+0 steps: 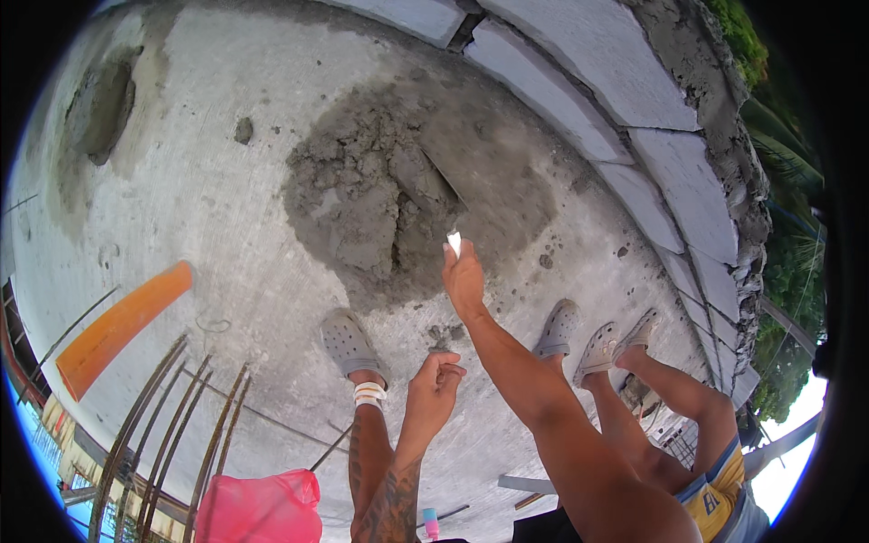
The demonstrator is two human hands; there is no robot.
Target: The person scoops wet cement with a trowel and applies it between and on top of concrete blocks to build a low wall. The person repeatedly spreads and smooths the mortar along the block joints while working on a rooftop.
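My right hand [464, 279] is wrapped round the white handle of a trowel [454, 242]. The metal blade points away from me, with its edge against the wet grey mortar [348, 213] heaped on the concrete floor. Some mortar lies on or against the blade; I cannot tell which. Nearer to me, my left hand [433, 395] hangs over the floor with its fingers curled in, and nothing shows in it. It is apart from both the trowel and the heap.
A wall of pale blocks [665, 185] curves along the right. Another person's legs [674, 412] stand to my right. An orange pipe [125, 328], upright rebar [167, 434] and a pink bag [260, 509] are at the left. A mortar-smeared hollow [104, 109] lies far left.
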